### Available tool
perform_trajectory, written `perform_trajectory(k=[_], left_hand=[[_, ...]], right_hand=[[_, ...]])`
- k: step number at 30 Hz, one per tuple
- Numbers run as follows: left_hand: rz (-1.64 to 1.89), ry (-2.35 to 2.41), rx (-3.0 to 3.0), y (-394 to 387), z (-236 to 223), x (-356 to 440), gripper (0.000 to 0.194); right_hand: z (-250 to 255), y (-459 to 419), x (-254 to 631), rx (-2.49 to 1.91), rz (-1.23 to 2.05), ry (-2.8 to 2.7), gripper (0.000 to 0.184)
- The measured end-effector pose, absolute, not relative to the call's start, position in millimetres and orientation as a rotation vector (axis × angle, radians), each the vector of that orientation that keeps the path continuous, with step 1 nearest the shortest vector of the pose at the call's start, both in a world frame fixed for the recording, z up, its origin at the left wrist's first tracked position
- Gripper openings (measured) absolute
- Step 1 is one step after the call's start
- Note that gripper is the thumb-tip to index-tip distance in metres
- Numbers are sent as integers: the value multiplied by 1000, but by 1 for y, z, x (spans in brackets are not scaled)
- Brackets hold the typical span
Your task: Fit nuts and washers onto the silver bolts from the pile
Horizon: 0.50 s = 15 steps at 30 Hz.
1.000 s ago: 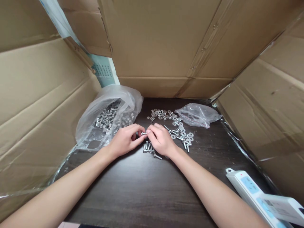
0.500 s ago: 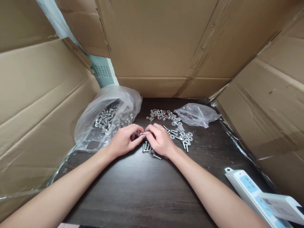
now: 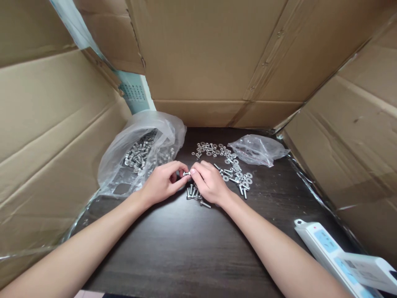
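Note:
My left hand [image 3: 163,182] and my right hand [image 3: 209,182] meet fingertip to fingertip over a dark wooden table [image 3: 186,248], both pinching one small silver bolt [image 3: 186,174] between them. Just below the fingers lies a small heap of silver bolts [image 3: 195,194]. To the right of my right hand, loose washers and nuts [image 3: 231,165] are scattered on the table. Left of my left hand, an open clear plastic bag [image 3: 136,157] holds several more bolts.
A small crumpled clear bag [image 3: 257,150] lies at the back right. A white power strip [image 3: 338,256] sits at the front right corner. Brown cardboard walls [image 3: 217,62] enclose the table on the left, back and right.
Both hands stay together on the bolt; the fingers shift only slightly. Nothing else on the table has moved.

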<state>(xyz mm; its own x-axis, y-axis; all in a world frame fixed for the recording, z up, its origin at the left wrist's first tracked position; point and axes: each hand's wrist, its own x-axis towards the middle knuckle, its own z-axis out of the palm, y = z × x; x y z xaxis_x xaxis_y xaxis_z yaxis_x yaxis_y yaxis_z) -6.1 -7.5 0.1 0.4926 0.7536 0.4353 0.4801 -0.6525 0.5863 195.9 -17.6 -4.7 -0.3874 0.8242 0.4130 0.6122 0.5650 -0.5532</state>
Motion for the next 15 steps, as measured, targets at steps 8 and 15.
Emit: perform_trajectory(k=[8,15], left_hand=[[966,1003,2371,-7,1,-6,11],[947,995,2377,-7,1,-7,11]], right_hand=[[-2,-19,196,-1143,465,-2102,20],[-2,-19,196,-1148,477,-2111,20]])
